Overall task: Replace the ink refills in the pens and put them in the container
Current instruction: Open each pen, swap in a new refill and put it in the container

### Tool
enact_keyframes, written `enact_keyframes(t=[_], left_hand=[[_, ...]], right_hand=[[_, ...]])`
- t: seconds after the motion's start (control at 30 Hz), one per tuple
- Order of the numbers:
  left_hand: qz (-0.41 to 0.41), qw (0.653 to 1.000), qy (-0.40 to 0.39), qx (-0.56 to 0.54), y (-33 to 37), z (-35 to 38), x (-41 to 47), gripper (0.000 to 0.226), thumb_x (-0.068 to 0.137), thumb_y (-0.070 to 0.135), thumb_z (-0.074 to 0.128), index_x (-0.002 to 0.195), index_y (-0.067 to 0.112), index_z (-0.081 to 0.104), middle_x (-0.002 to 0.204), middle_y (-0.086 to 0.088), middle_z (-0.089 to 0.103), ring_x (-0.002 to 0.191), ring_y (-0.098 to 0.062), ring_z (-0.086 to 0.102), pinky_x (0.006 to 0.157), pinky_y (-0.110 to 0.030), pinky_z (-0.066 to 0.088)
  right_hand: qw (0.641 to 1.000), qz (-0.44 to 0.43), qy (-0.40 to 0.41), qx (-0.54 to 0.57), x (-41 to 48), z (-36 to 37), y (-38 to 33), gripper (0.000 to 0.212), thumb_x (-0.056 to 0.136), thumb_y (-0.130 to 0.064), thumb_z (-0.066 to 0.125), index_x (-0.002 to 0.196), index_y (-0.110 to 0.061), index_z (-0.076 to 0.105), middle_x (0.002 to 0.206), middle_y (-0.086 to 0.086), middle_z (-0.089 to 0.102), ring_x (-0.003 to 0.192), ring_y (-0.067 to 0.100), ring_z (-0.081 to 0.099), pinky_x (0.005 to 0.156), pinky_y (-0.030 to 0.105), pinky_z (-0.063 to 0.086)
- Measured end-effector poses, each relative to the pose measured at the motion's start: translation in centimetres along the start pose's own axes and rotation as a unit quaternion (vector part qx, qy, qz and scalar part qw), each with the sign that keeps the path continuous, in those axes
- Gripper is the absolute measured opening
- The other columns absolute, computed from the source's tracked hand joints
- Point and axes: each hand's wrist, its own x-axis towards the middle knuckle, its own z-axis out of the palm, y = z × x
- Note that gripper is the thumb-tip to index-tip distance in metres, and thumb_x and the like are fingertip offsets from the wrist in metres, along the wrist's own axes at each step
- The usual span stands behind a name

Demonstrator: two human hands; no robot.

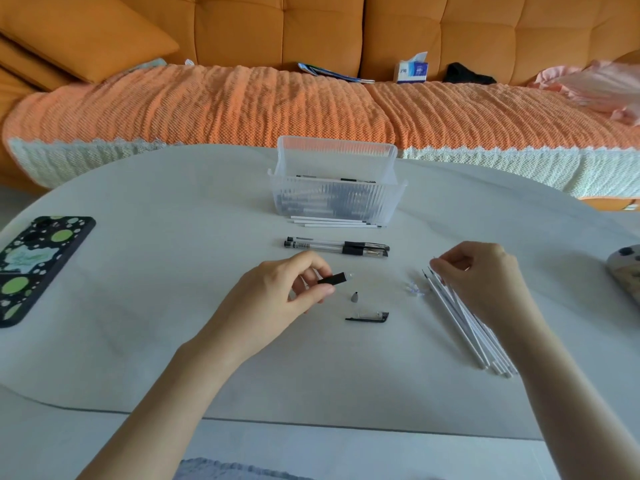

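My left hand (280,296) grips an opened pen barrel (334,278) by its black grip, pointing right. Just below it on the table lie the metal pen tip (356,297) and the pen cap (367,317). My right hand (481,275) pinches the top end of a refill in a bundle of white refills (464,327) lying at the right. Two whole pens (337,247) lie side by side in the middle. Behind them stands a clear ribbed container (336,199) holding pens, with several white refills (336,221) along its front.
A phone (34,268) in a black spotted case lies at the left of the white table (156,323). A patterned object (627,271) sits at the right edge. Small clear caps (414,289) lie by the refills. An orange sofa (242,98) is behind.
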Motion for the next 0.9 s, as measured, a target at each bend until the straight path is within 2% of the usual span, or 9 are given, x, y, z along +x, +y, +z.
enact_keyframes(t=[0.27,0.4,0.5,0.6,0.8,0.9], left_hand=[[-0.004,1.0,0.002,0.002,0.1,-0.1,-0.1,0.008,0.085,0.035,0.064,0.088,0.032,0.057,0.076,0.016,0.066,0.067,-0.009,0.06,0.069,-0.03,0.05],[-0.009,1.0,0.003,0.001,0.0,-0.4,-0.1,0.008,0.085,0.034,0.064,0.09,0.03,0.057,0.077,0.017,0.066,0.068,-0.008,0.06,0.07,-0.03,0.05],[-0.013,1.0,0.001,-0.003,0.1,-0.6,-0.1,0.008,0.086,0.035,0.063,0.09,0.031,0.058,0.078,0.016,0.066,0.068,-0.007,0.061,0.071,-0.031,0.05],[-0.013,1.0,0.004,-0.002,0.0,-0.8,-0.1,0.008,0.085,0.035,0.063,0.09,0.031,0.058,0.078,0.016,0.066,0.068,-0.007,0.061,0.072,-0.03,0.05],[-0.009,1.0,0.009,-0.004,-0.1,-1.0,0.1,0.007,0.086,0.034,0.063,0.09,0.031,0.057,0.077,0.017,0.066,0.068,-0.006,0.061,0.07,-0.03,0.05],[-0.007,1.0,0.008,-0.005,-0.2,-1.0,0.1,0.007,0.086,0.034,0.063,0.09,0.032,0.057,0.077,0.016,0.066,0.067,-0.006,0.061,0.07,-0.03,0.051]], right_hand=[[0.997,-0.018,0.001,-0.071,-0.1,0.3,0.2,0.009,0.08,-0.023,0.068,0.08,-0.014,0.067,0.079,0.002,0.065,0.074,0.022,0.058,0.062,0.031,0.042],[0.994,-0.092,0.037,-0.043,0.4,0.9,0.0,0.006,0.082,-0.016,0.064,0.078,-0.02,0.066,0.08,-0.006,0.062,0.064,0.011,0.052,0.062,0.029,0.04],[0.989,-0.138,0.027,-0.035,1.7,2.4,-0.7,0.007,0.084,-0.016,0.064,0.082,-0.021,0.068,0.083,-0.006,0.062,0.065,0.013,0.052,0.064,0.029,0.041],[0.984,-0.165,0.019,-0.06,3.9,4.1,-1.9,0.01,0.087,-0.017,0.061,0.09,-0.02,0.07,0.088,-0.003,0.063,0.076,0.014,0.053,0.064,0.027,0.036],[0.973,-0.177,0.016,-0.148,6.8,6.2,-3.3,0.018,0.091,-0.017,0.058,0.105,-0.018,0.069,0.106,0.001,0.066,0.103,0.02,0.054,0.071,0.029,0.04],[0.963,-0.19,0.008,-0.191,6.9,6.8,-3.3,0.02,0.092,-0.015,0.056,0.107,-0.015,0.069,0.108,0.004,0.066,0.107,0.022,0.054,0.074,0.031,0.042]])
